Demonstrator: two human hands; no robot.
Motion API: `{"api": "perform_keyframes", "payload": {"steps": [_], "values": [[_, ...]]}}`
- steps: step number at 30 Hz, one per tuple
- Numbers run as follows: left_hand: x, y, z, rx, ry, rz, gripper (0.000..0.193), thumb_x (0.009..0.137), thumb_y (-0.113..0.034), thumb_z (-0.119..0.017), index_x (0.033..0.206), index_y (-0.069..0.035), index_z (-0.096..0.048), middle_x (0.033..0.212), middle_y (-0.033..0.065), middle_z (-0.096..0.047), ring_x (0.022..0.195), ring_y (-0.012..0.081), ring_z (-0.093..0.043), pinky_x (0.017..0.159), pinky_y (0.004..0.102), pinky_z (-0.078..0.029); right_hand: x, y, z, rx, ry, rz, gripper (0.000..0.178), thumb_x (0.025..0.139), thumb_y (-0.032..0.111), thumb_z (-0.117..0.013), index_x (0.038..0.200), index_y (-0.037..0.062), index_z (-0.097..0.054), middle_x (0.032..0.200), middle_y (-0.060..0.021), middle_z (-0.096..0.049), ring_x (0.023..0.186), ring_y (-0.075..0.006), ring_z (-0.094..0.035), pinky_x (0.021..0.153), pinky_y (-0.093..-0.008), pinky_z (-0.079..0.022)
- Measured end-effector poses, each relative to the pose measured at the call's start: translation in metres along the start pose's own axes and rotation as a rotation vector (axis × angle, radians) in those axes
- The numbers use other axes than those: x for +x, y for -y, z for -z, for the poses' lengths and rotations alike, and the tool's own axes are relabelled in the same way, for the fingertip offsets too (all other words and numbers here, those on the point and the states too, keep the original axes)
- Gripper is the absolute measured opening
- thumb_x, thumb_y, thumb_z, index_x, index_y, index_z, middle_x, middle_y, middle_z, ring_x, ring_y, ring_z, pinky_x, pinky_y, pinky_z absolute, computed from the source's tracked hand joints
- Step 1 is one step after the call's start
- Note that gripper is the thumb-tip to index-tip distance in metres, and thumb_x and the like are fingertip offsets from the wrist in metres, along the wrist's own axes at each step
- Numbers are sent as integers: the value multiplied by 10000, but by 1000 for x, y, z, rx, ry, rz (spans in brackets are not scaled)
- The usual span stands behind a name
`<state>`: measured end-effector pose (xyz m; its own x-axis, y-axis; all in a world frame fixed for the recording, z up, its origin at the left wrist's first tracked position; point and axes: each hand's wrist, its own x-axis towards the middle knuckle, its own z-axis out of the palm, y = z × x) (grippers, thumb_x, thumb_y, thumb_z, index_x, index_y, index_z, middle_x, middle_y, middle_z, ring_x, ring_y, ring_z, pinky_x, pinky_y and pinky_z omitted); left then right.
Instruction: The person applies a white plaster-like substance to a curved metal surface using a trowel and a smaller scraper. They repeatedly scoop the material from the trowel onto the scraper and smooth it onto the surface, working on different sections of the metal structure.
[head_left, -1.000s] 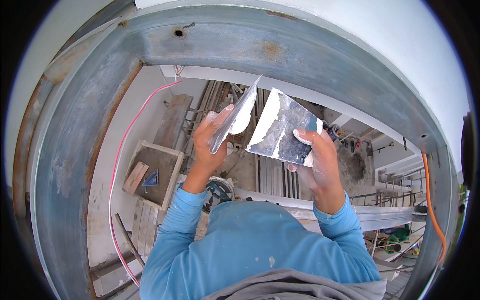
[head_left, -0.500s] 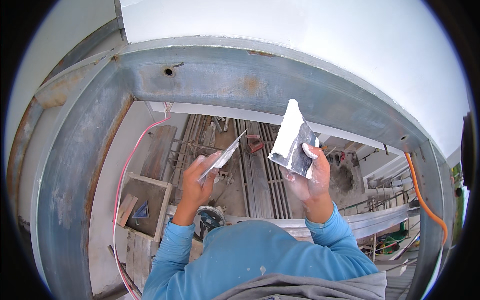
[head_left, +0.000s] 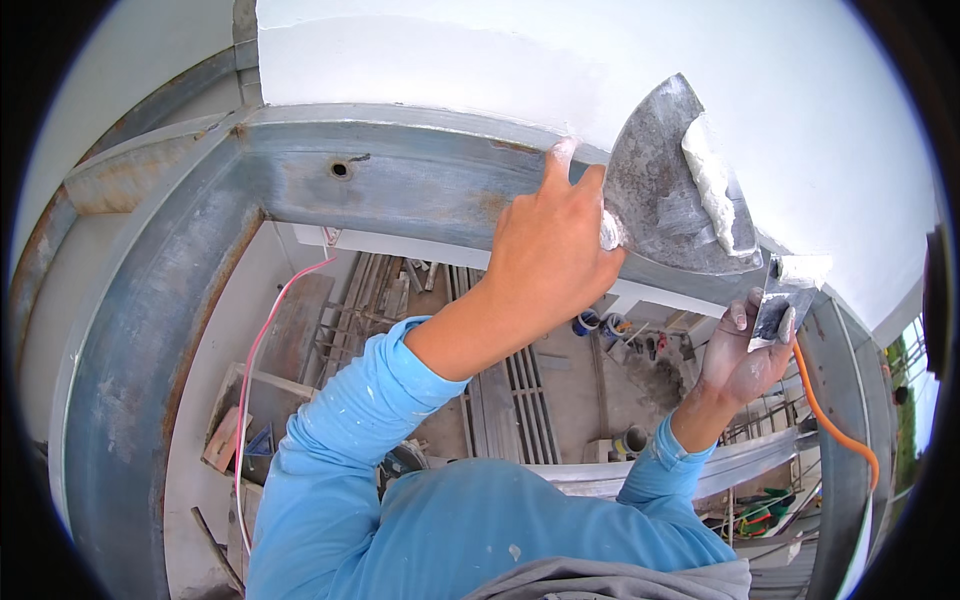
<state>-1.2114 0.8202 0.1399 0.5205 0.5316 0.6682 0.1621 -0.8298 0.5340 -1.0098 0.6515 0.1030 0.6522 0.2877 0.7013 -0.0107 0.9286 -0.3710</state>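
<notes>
Before the white wall (head_left: 440, 60), my left hand (head_left: 550, 235) is closed on a wide putty knife (head_left: 640, 190), its grey fan-shaped blade raised up and to the right. A thick strip of white putty clings to that blade. Lower and farther right, my right hand (head_left: 740, 360) grips a smaller flat dark scraper (head_left: 770, 312) with white putty along its upper edge. My thumb presses on the face of this scraper. White smears cover the fingers of both hands. The putty knife's handle is hidden by my left hand.
A grey steel beam (head_left: 400, 185) crosses under the wall and meets a steel post (head_left: 120, 390) on the left. A red-white cable (head_left: 245, 400) hangs there; an orange hose (head_left: 830, 420) hangs at the right. Far below lie metal bars (head_left: 530, 400), buckets (head_left: 586, 322) and a wooden box (head_left: 275, 390).
My left hand has swung up and right with the putty knife to the wall's lower edge. The right hand has moved rightward with its scraper. The putty now sits mostly on the putty knife.
</notes>
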Motion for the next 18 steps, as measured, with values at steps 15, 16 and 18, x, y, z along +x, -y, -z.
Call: {"api": "perform_keyframes", "payload": {"steps": [15,16,18], "values": [[43,-3,-39,110,-173,113,390,838,-283,-715,1092,7,-657,932,246,-705,926,459,-654,846,503,-518,1,21,70,-20,-94,-1,311,1001,209,-543,1286,84,-550,1144,-79,-671,821,-141,-576,621,-319,-410],[44,-3,-44,105,-186,112,383,841,-285,-713,1089,2,-657,928,242,-706,922,461,-653,851,506,-515,2,19,74,-11,-94,-23,311,1001,209,-544,1285,84,-549,1145,-77,-671,828,-140,-575,622,-318,-410],[49,-8,-48,77,-191,139,368,846,-287,-711,1080,-8,-657,923,235,-708,922,464,-651,870,512,-511,5,15,80,5,-93,-65,311,999,211,-546,1283,83,-546,1148,-74,-669,843,-138,-573,622,-316,-409]]}}
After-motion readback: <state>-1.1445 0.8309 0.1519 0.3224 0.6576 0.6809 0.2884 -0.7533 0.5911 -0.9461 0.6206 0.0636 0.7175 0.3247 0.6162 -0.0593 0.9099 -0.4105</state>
